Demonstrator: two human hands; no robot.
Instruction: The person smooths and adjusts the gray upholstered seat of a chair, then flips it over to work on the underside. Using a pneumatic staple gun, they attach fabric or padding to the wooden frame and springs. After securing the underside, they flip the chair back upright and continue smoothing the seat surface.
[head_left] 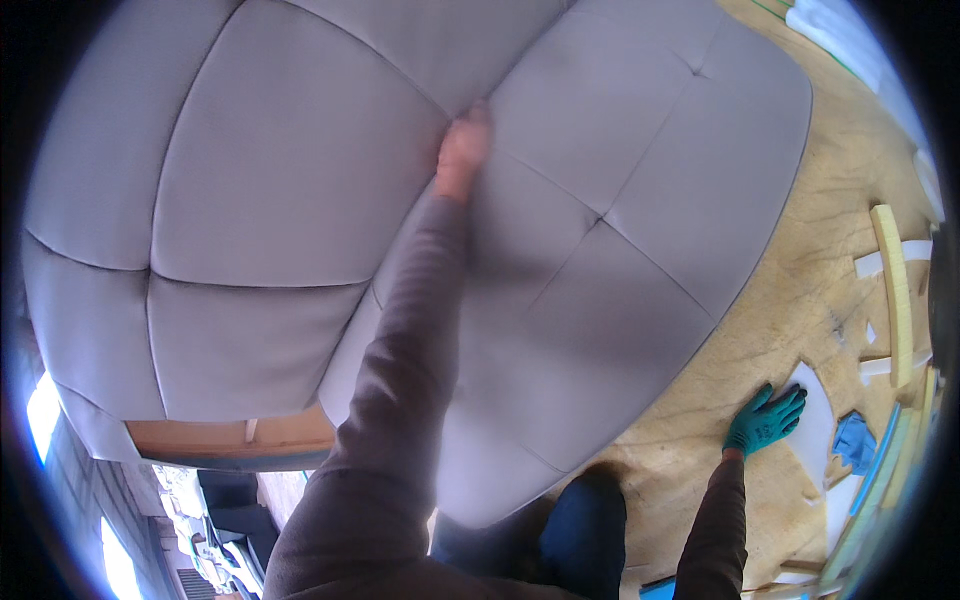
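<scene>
Pressing flat on the pale wooden desk (700,430), the right hand (765,418), in a teal glove, is spreading its fingers wide, gripping nothing, with its fingertips touching a white sheet scrap (815,425). Just beyond it a crumpled blue cloth (855,442) is lying, and further right yellow foam strips (895,290) and white offcuts are scattered along the desk edge.

Closer to the middle, the left arm in a brown-grey sleeve is reaching up and away, and the bare left hand (462,155) is resting in the seam where two large grey tufted upholstered cushions (290,190) are meeting; the fingers are buried in the fold, so whether they are clamping fabric or only pushing cannot be told. Both cushions are lying across the desk, filling most of the view, the left one showing a bare wooden frame edge (235,438) at its underside.

Judging by this, the covering appears largely finished, since the stitched panels are looking smooth and taut; the exposed wood suggests the underside is awaiting closing.
</scene>
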